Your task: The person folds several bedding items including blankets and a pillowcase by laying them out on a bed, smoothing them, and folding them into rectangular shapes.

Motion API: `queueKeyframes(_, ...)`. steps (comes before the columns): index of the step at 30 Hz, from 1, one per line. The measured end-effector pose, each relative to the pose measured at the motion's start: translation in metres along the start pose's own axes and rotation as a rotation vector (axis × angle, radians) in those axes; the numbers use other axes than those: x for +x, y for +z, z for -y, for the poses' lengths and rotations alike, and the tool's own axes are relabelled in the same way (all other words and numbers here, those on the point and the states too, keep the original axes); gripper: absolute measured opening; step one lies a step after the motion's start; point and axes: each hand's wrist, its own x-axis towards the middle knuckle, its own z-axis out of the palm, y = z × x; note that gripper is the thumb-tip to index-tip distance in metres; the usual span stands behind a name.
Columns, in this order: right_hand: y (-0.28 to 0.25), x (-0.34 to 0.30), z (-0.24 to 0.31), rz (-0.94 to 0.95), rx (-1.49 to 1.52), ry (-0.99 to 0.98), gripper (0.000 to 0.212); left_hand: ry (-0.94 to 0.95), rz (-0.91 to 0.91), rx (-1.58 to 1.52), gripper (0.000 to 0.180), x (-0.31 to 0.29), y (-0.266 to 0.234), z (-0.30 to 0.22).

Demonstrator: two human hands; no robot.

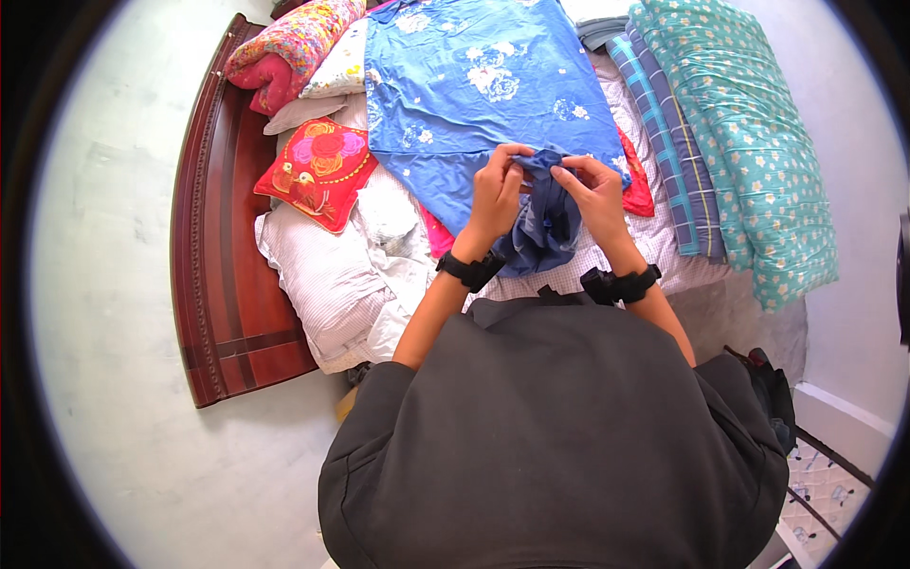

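A blue floral bed cover [445, 95] lies spread over the bed, white flowers printed on it. Its near end hangs in a darker, gathered bunch [550, 223] between my hands; where the bunch joins the spread part is hard to make out. My left hand [499, 194] pinches the top of this bunch, its fingers closed on the fabric. Close by on the right, my right hand [592, 192] grips the same gathered edge between thumb and fingers. Black bands with small devices circle both wrists.
To the left stand a dark red wooden headboard [242, 313], a red embroidered cushion [316, 173] and a striped pillow [322, 280]. A rolled floral quilt [289, 47] rests at the far left. Along the right edge lie a folded teal quilt [749, 152] and plaid bedding [664, 142].
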Motion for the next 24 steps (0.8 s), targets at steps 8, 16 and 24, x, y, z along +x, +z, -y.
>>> queueKeyframes(8, -0.005, -0.004, -0.007, -0.067, 0.079, 0.029, 0.015, 0.195, 0.207, 0.499, 0.011, 0.002, -0.034, -0.017)
queueKeyframes(16, 0.002, -0.011, -0.007, 0.047, 0.066, 0.061, 0.016, 0.322, 0.214, 0.475, 0.014, 0.023, -0.02, -0.02)
queueKeyframes(24, 0.002, -0.012, -0.012, 0.018, 0.098, 0.048, 0.016, 0.38, 0.291, 0.395, 0.044, 0.018, -0.018, -0.01)
